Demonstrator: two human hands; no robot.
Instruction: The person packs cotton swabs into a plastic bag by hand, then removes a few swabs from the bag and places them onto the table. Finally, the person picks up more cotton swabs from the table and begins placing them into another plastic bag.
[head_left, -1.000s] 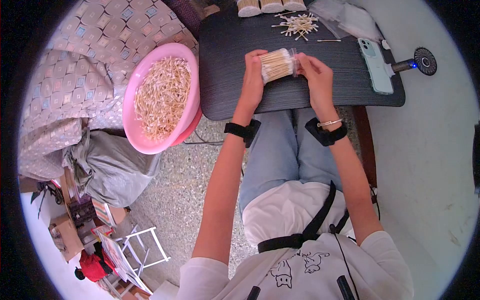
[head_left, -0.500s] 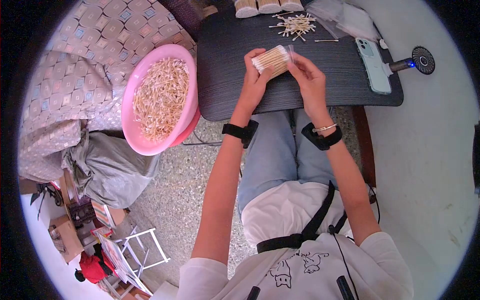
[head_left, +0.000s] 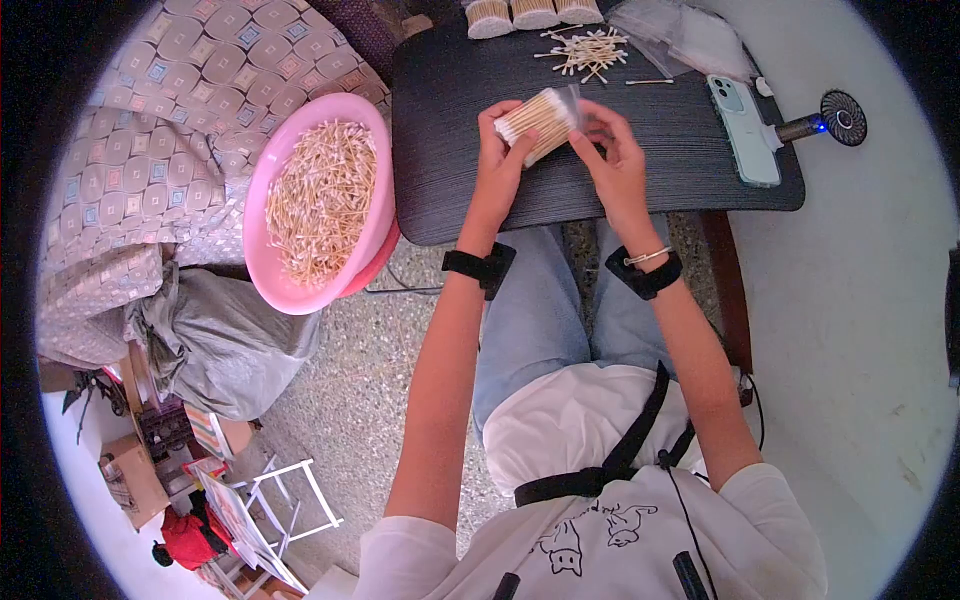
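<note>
A clear plastic bag filled with a tight row of cotton swabs (head_left: 534,124) is held tilted above the near part of the dark table. My left hand (head_left: 496,168) grips its left side, thumb across the front and fingers behind. At the right end, where the plastic flap sticks out, my right hand (head_left: 614,162) is closed on the bag's edge, thumb in front; some of its fingertips are hidden. Beyond both hands lies a loose heap of cotton swabs (head_left: 588,52), with one single swab (head_left: 650,81) beside it.
Filled swab packs (head_left: 535,13) stand at the table's far edge. Empty clear bags (head_left: 700,42) lie at the far right, near a phone (head_left: 744,135) and a small fan (head_left: 843,118). A pink basin (head_left: 257,215) full of swabs stands left of the black table (head_left: 440,150).
The bag has shifted slightly left and tilted more steeply. My right hand's fingers have moved behind the flap, which now stands out more at the bag's end.
</note>
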